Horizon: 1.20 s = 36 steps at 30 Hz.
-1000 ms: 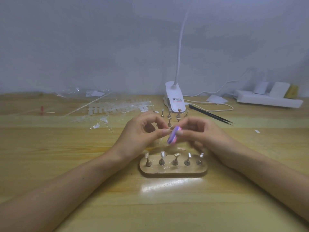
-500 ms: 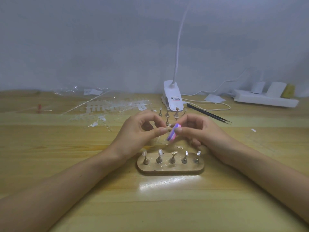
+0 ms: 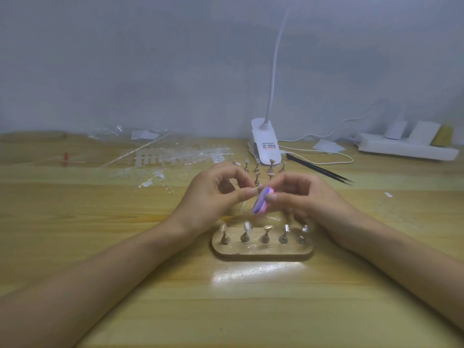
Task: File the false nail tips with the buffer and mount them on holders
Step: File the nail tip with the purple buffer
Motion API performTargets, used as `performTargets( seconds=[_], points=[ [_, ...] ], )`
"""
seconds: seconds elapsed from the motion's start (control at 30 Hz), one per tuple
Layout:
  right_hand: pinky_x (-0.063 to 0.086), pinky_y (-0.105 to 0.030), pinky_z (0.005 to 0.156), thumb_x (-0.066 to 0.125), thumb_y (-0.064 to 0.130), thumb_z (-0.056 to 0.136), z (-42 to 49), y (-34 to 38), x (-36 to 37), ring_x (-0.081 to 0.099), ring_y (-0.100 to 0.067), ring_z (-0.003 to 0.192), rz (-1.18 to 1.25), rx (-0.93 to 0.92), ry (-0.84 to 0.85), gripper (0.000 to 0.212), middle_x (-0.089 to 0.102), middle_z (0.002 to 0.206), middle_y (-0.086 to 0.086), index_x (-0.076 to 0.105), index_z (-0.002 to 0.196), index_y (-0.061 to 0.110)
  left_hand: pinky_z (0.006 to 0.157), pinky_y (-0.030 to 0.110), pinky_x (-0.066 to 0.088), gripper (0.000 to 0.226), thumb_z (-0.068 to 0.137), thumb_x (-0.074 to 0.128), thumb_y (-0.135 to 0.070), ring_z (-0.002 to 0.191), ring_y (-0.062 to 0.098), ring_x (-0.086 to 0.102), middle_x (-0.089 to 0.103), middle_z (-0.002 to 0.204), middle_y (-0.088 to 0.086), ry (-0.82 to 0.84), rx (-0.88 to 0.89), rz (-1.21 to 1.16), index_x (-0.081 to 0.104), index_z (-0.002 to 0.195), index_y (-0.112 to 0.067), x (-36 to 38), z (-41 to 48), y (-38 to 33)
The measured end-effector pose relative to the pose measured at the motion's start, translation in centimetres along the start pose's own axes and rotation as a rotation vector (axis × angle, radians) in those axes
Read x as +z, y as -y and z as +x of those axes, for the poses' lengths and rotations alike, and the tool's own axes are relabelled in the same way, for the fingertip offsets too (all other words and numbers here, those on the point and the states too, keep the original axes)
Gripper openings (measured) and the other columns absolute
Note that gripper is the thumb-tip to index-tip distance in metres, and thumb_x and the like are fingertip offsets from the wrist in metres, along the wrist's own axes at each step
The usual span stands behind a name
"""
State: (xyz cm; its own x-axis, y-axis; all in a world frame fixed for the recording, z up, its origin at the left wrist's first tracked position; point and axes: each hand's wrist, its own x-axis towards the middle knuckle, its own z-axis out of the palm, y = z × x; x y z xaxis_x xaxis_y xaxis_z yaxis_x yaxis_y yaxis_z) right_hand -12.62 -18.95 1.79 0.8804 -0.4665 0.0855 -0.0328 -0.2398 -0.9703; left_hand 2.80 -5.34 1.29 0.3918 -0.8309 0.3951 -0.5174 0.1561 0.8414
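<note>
Filing step, pretty clearly. The person's right hand (image 3: 301,197) is clamped on the little purple-and-pink buffer (image 3: 261,200), thumb on the near face and fingers curled behind it. The left hand (image 3: 216,194) has thumb and forefinger pinched together right up against the buffer's top edge. Presumably a nail tip is in that pinch, but it's too small and see-through to actually make out.

Both hands hover mid-frame, above the table (image 3: 100,247). Straight down at 6 o'clock from them sits the wooden stand (image 3: 262,251) with five holders (image 3: 246,234) in a row. Four of them seem to be capped with clear tips, and the middle one looks bare, so that's probably where this tip goes. It's a bit blurry though.

More loose holders (image 3: 257,172) stand just past the hands at 12 o'clock, in front of the clip lamp (image 3: 266,146). The strips of unused tips (image 3: 175,159) are out at 10 o'clock and the black tweezers (image 3: 319,169) at 2 o'clock.

For the next move, short light strokes seem best, with the pinch kept tight so the tip doesn't ping off. Once the edge is smooth, the tip has to come down to 6 o'clock and get pressed onto the empty holder without bumping its neighbours.
</note>
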Motion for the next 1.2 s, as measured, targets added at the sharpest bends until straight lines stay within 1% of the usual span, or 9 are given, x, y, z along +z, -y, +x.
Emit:
performTargets(
  seconds=[0.07,0.3,0.43,0.57,0.67,0.77,0.87,1.1,1.2],
  points=[
    [0.035,-0.016,0.046,0.073,0.02,0.084,0.0,0.08,-0.21,0.055,-0.023,0.072,0.032,0.011,-0.061,0.026,0.076,0.088,-0.006,0.067,0.1,0.001,0.067,0.014,0.044,0.012,0.081,0.076,-0.018,0.066,0.002,0.05,0.063,0.083,-0.008,-0.005,-0.004,-0.005,0.068,0.073,-0.022,0.02,-0.01,-0.02],
    [0.033,-0.013,0.044,0.071,0.015,0.087,-0.02,0.04,-0.14,0.061,-0.005,0.058,0.002,-0.026,-0.016,0.022,0.077,0.087,-0.007,0.065,0.1,-0.002,0.066,0.016,0.046,0.011,0.081,0.076,-0.02,0.067,0.004,0.052,0.064,0.084,-0.006,0.003,-0.003,-0.003,0.068,0.074,-0.023,-0.05,-0.02,-0.06],
    [0.035,-0.019,0.046,0.073,0.02,0.085,-0.04,0.06,0.08,0.067,-0.024,0.081,0.006,-0.019,-0.054,0.025,0.077,0.093,-0.011,0.065,0.099,0.001,0.068,0.017,0.045,0.011,0.082,0.076,-0.019,0.067,0.004,0.052,0.064,0.086,-0.005,-0.002,-0.007,0.006,0.068,0.075,-0.021,-0.06,0.0,-0.01],
    [0.037,-0.015,0.045,0.072,0.014,0.087,-0.1,0.07,0.15,0.072,-0.017,0.071,-0.01,-0.028,0.023,0.02,0.077,0.089,-0.01,0.065,0.099,0.0,0.067,0.016,0.045,0.01,0.081,0.076,-0.023,0.068,0.004,0.052,0.064,0.084,-0.007,0.001,-0.004,0.01,0.068,0.074,-0.023,-0.07,0.0,-0.04],
    [0.033,-0.015,0.044,0.071,0.017,0.088,-0.15,0.18,0.14,0.072,-0.036,0.085,0.006,-0.018,-0.054,0.019,0.077,0.094,-0.012,0.066,0.098,0.002,0.066,0.013,0.045,0.01,0.081,0.076,-0.021,0.067,0.002,0.051,0.064,0.086,-0.005,-0.004,-0.004,0.002,0.068,0.074,-0.023,-0.06,0.0,-0.06],
    [0.042,-0.016,0.051,0.072,0.014,0.087,-0.2,0.22,0.22,0.072,-0.014,0.075,-0.017,-0.029,0.034,0.015,0.077,0.088,-0.009,0.067,0.098,0.003,0.065,0.013,0.045,0.009,0.08,0.076,-0.023,0.066,0.002,0.051,0.064,0.084,-0.008,-0.004,-0.006,0.001,0.069,0.076,-0.02,-0.03,-0.02,-0.13],
    [0.038,-0.019,0.048,0.072,0.017,0.087,-0.14,0.13,0.09,0.073,-0.03,0.087,0.008,-0.019,-0.053,0.021,0.077,0.094,-0.01,0.066,0.101,0.001,0.066,0.015,0.045,0.011,0.081,0.076,-0.02,0.066,0.004,0.051,0.063,0.082,-0.01,0.002,-0.007,-0.003,0.068,0.074,-0.023,-0.04,0.0,-0.08],
    [0.038,-0.014,0.046,0.071,0.016,0.087,-0.07,0.14,0.05,0.071,-0.013,0.067,0.017,-0.021,-0.025,0.019,0.077,0.092,-0.01,0.067,0.1,0.003,0.067,0.016,0.046,0.01,0.081,0.076,-0.021,0.067,0.004,0.052,0.064,0.084,-0.006,0.006,0.0,-0.005,0.068,0.074,-0.023,-0.05,-0.01,-0.13],
    [0.043,-0.023,0.056,0.072,0.018,0.087,-0.01,0.09,0.26,0.069,-0.042,0.083,-0.003,-0.013,-0.02,0.019,0.077,0.093,-0.012,0.068,0.099,0.004,0.066,0.015,0.046,0.009,0.081,0.076,-0.022,0.066,0.004,0.052,0.064,0.084,-0.007,0.005,-0.001,-0.001,0.069,0.075,-0.021,-0.06,-0.02,-0.1]
  ],
)
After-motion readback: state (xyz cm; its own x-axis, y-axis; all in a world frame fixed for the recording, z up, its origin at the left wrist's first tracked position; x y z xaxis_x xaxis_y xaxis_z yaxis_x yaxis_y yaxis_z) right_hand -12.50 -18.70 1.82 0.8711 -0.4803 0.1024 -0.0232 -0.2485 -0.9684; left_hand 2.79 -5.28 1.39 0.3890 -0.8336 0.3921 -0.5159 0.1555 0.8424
